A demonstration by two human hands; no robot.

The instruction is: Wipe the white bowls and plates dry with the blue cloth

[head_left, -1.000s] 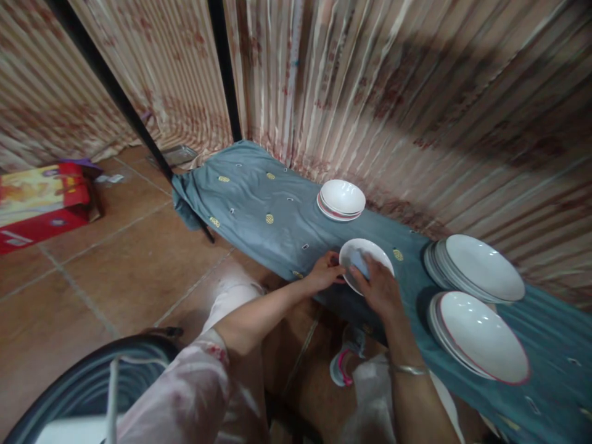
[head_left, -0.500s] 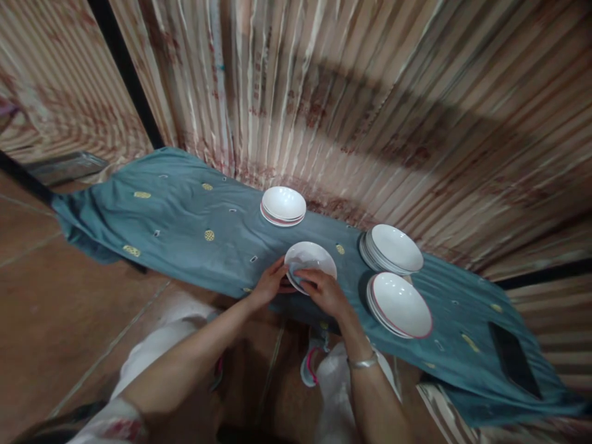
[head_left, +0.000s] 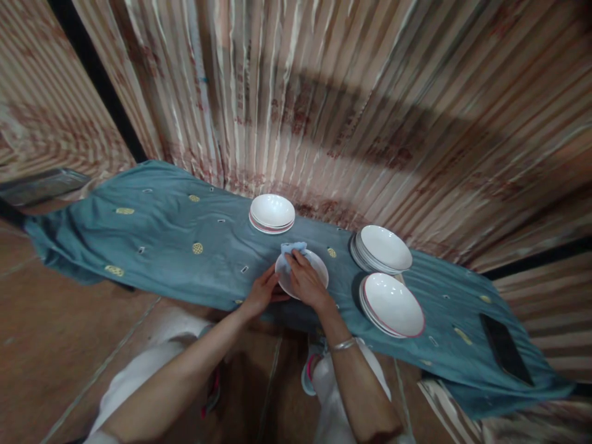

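Observation:
A white plate (head_left: 319,264) is held near the front edge of the cloth-covered table, its inner face turned up. My left hand (head_left: 263,292) grips its left rim, with the fingers partly hidden beneath it. Pressed against the plate's inside is a light blue cloth (head_left: 292,248), bunched under my right hand (head_left: 303,277). Part of the cloth sticks out past the plate's far rim. My right fingers are bent over the cloth and cover its lower part.
A small stack of white plates (head_left: 272,211) stands behind the held one. To the right are two taller stacks, one plain white (head_left: 385,245) and one with a pink rim (head_left: 394,303). A black phone (head_left: 505,346) lies at the right end of the teal tablecloth (head_left: 161,228). A pleated curtain hangs behind.
My right hand has moved with the cloth from the plate's lower left toward its far rim, and more of the cloth shows. My left hand keeps its hold. The camera view has shifted slightly.

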